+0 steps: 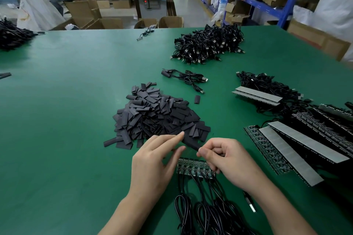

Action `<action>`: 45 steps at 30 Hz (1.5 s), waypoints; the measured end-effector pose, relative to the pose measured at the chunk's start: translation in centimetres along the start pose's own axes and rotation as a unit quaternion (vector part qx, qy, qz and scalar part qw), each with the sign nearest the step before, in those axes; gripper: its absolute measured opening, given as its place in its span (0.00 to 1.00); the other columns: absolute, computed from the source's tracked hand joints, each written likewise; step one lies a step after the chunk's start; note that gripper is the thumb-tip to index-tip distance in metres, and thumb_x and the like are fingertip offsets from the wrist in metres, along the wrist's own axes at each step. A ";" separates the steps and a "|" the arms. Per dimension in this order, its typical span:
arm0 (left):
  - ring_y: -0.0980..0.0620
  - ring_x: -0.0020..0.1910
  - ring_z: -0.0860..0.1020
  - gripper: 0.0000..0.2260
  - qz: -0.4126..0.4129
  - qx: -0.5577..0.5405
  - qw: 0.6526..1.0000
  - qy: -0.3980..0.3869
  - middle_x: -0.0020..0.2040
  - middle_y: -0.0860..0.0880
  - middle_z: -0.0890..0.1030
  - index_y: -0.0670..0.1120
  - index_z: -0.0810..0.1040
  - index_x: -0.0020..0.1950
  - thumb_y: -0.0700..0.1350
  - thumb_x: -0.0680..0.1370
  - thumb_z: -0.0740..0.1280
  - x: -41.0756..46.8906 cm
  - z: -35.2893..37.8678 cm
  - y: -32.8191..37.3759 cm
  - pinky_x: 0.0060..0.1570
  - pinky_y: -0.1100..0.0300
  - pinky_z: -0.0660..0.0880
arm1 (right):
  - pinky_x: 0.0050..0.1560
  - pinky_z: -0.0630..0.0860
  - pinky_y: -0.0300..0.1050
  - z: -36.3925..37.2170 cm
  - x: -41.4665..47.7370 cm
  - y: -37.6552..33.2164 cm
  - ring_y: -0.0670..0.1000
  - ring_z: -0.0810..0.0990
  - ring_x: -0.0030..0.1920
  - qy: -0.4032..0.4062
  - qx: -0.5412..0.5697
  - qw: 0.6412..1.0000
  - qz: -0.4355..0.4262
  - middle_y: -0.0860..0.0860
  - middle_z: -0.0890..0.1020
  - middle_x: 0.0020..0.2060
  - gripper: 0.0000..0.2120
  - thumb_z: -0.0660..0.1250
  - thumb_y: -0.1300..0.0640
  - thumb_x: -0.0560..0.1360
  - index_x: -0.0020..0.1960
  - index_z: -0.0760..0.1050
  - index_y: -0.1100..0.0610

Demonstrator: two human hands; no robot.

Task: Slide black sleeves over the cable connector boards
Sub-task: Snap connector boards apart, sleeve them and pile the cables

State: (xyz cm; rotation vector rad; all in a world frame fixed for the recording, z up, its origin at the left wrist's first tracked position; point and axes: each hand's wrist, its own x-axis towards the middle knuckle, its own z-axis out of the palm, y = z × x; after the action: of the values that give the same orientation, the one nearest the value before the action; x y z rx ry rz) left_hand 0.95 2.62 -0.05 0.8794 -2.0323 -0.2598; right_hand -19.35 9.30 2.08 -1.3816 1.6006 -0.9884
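Observation:
A heap of flat black sleeves (pixel 154 114) lies mid-table. Just in front of it, both hands hold one black sleeve (pixel 191 142) above the table. My left hand (pixel 154 160) pinches its left end between thumb and forefinger. My right hand (pixel 227 158) pinches its right end with curled fingers. Below the hands lies a strip of small green connector boards (pixel 193 168), joined side by side, with black cables (pixel 198 213) running toward me.
The green table (pixel 66 120) also carries a pile of USB cables (pixel 208 44) at the back, a few sleeved cables (pixel 185 78), and rows of board strips with grey tape (pixel 298 145) on the right. People work at a far blue table.

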 end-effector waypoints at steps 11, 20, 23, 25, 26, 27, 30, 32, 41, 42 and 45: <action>0.56 0.45 0.81 0.12 0.060 0.034 0.998 0.008 0.50 0.55 0.84 0.48 0.86 0.60 0.50 0.80 0.71 0.1 0.1 0.3 0.45 0.62 0.78 | 0.35 0.74 0.36 -0.4 -0.2 -0.2 0.43 0.76 0.30 -0.004 0.005 1.000 -0.002 0.48 0.80 0.28 0.07 0.70 0.50 0.80 0.44 0.83 0.45; 0.49 0.36 0.85 0.05 -0.253 -0.354 0.900 -0.039 0.37 0.45 0.85 0.49 0.85 0.45 0.39 0.77 0.74 0.3 -0.1 1.2 0.39 0.61 0.78 | 0.39 0.75 0.36 -0.9 -0.6 -0.7 0.41 0.78 0.34 -0.005 -0.048 0.998 -0.030 0.44 0.84 0.38 0.06 0.75 0.43 0.72 0.49 0.82 0.37; 0.47 0.37 0.85 0.01 -0.290 -0.424 0.858 -0.003 0.37 0.41 0.85 0.42 0.84 0.47 0.40 0.77 0.73 0.7 -0.4 0.9 0.38 0.62 0.79 | 0.36 0.70 0.35 -2.2 -0.9 -0.4 0.41 0.69 0.31 0.004 -0.086 0.996 -0.023 0.37 0.81 0.44 0.16 0.73 0.35 0.67 0.54 0.80 0.32; 0.47 0.37 0.85 0.05 -0.298 -0.440 0.847 0.013 0.37 0.40 0.85 0.40 0.83 0.47 0.42 0.76 0.73 0.8 -0.6 0.6 0.38 0.62 0.79 | 0.37 0.69 0.35 -2.4 -1.1 -0.2 0.41 0.69 0.33 -0.001 -0.112 0.994 -0.017 0.39 0.81 0.44 0.12 0.75 0.37 0.69 0.52 0.81 0.32; 0.47 0.37 0.85 0.04 -0.297 -0.435 0.850 0.010 0.37 0.41 0.85 0.41 0.83 0.47 0.41 0.76 0.73 0.8 -0.6 0.5 0.38 0.62 0.79 | 0.37 0.70 0.35 -2.4 -1.1 -0.1 0.40 0.69 0.33 0.002 -0.118 0.993 -0.016 0.41 0.81 0.43 0.10 0.75 0.40 0.71 0.51 0.81 0.33; 0.47 0.38 0.85 0.01 -0.294 -0.430 0.853 -0.002 0.38 0.42 0.85 0.43 0.84 0.47 0.40 0.77 0.73 0.9 -0.7 0.5 0.39 0.62 0.79 | 0.37 0.70 0.34 -2.2 -1.0 0.0 0.40 0.70 0.33 0.009 -0.122 0.992 -0.015 0.42 0.81 0.41 0.08 0.75 0.43 0.73 0.50 0.81 0.34; 0.53 0.42 0.84 0.05 -0.273 -0.333 0.901 -0.049 0.43 0.51 0.86 0.53 0.84 0.51 0.43 0.78 0.73 0.6 -0.8 -0.1 0.41 0.65 0.76 | 0.37 0.73 0.33 -2.0 -0.8 0.1 0.40 0.74 0.33 0.064 -0.110 0.992 -0.011 0.42 0.82 0.39 0.07 0.75 0.49 0.75 0.50 0.82 0.38; 0.58 0.47 0.81 0.09 -0.236 -0.219 0.942 -0.098 0.48 0.59 0.84 0.58 0.82 0.58 0.52 0.78 0.73 0.6 -1.2 -0.8 0.44 0.68 0.74 | 0.43 0.79 0.39 -2.3 -0.4 0.0 0.43 0.81 0.38 0.116 -0.096 0.989 -0.006 0.43 0.84 0.41 0.06 0.74 0.50 0.75 0.49 0.82 0.39; 0.63 0.54 0.71 0.30 -0.104 0.015 0.952 -0.288 0.52 0.63 0.71 0.61 0.79 0.59 0.80 0.69 0.59 0.4 -2.7 -1.7 0.55 0.64 0.69 | 0.32 0.77 0.37 -5.3 7.8 -5.0 0.40 0.80 0.30 0.214 -0.160 0.962 -0.054 0.47 0.84 0.34 0.07 0.71 0.60 0.80 0.47 0.80 0.49; 0.63 0.54 0.70 0.30 -0.103 0.015 0.951 -0.291 0.52 0.63 0.71 0.61 0.79 0.59 0.79 0.69 0.60 0.5 -2.8 -1.7 0.55 0.65 0.69 | 0.35 0.79 0.39 -5.4 9.5 -5.7 0.40 0.82 0.32 0.212 -0.175 0.960 -0.058 0.47 0.85 0.37 0.07 0.70 0.61 0.80 0.48 0.80 0.49; 0.63 0.54 0.69 0.26 -0.098 0.013 0.951 -0.293 0.52 0.63 0.72 0.60 0.77 0.57 0.77 0.70 0.64 0.5 -2.7 -1.7 0.57 0.64 0.68 | 0.44 0.78 0.32 -5.4 15.0 -7.2 0.44 0.84 0.40 0.175 -0.241 0.951 -0.085 0.51 0.81 0.52 0.07 0.69 0.64 0.80 0.51 0.80 0.52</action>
State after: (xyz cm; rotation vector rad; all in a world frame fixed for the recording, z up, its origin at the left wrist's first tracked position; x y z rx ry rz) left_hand 3.75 1.41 1.06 1.1159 -2.4915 -0.6726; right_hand -23.02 -5.99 9.73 -1.7674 2.1183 -1.0253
